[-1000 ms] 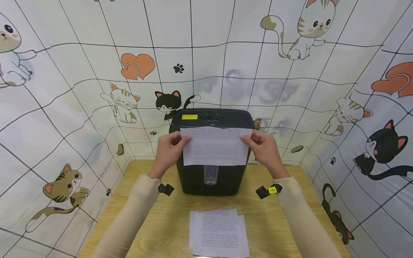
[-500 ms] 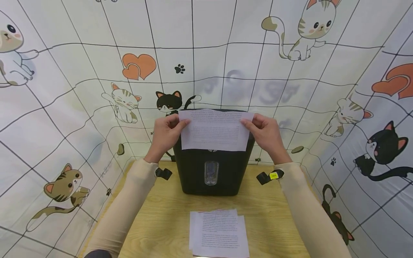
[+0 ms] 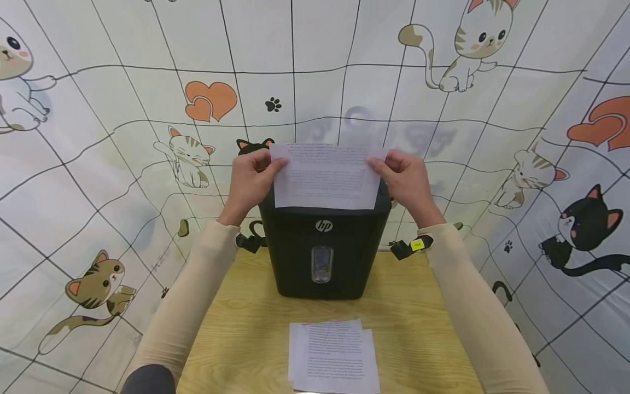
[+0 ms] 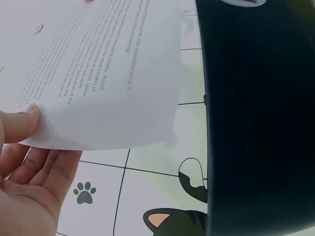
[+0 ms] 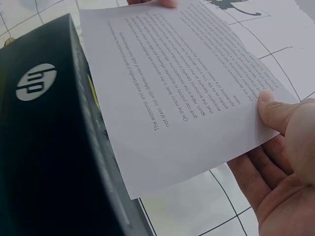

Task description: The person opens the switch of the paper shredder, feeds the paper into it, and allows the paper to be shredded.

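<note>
A printed sheet of paper is held up by its two sides in front of the top of a black HP paper shredder. My left hand pinches the sheet's left edge, thumb on the near face; the left wrist view shows the same thumb on the paper. Its right edge is pinched by my right hand in the same way. In the right wrist view the sheet's lower edge hangs beside the shredder's top. The sheet hides most of that top in the head view.
A loose stack of printed sheets lies on the wooden table, in front of the shredder. Cat-patterned white curtain walls stand close behind and on both sides. A clear window is set in the shredder's front.
Both hands have raised the sheet from in front of the shredder's body to above its front edge, uncovering the HP logo. The grip on the sheet is unchanged, and the stack has stayed put.
</note>
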`<move>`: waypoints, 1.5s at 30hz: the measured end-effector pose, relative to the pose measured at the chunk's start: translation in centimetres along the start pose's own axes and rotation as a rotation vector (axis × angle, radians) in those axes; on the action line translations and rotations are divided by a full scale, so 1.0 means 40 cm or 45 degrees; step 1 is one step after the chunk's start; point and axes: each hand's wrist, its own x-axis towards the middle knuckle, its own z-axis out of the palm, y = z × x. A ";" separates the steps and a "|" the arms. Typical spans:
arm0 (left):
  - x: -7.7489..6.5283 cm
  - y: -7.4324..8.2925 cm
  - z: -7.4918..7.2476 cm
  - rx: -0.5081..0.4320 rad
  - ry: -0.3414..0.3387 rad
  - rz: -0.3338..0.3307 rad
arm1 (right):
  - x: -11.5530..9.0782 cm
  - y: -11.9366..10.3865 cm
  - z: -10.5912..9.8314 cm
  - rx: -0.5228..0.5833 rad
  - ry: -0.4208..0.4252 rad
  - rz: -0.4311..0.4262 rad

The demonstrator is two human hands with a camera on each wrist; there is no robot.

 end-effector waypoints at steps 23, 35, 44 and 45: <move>0.068 -0.068 0.020 0.060 -0.066 -0.120 | 0.086 0.044 0.027 0.052 -0.038 0.137; 0.063 -0.085 0.019 0.106 -0.097 -0.135 | 0.077 0.071 0.041 -0.007 -0.061 0.103; 0.061 -0.085 0.022 0.101 -0.137 -0.151 | 0.067 0.070 0.036 -0.013 -0.049 0.107; 0.060 -0.085 0.022 0.106 -0.141 -0.160 | 0.066 0.072 0.036 -0.005 -0.051 0.109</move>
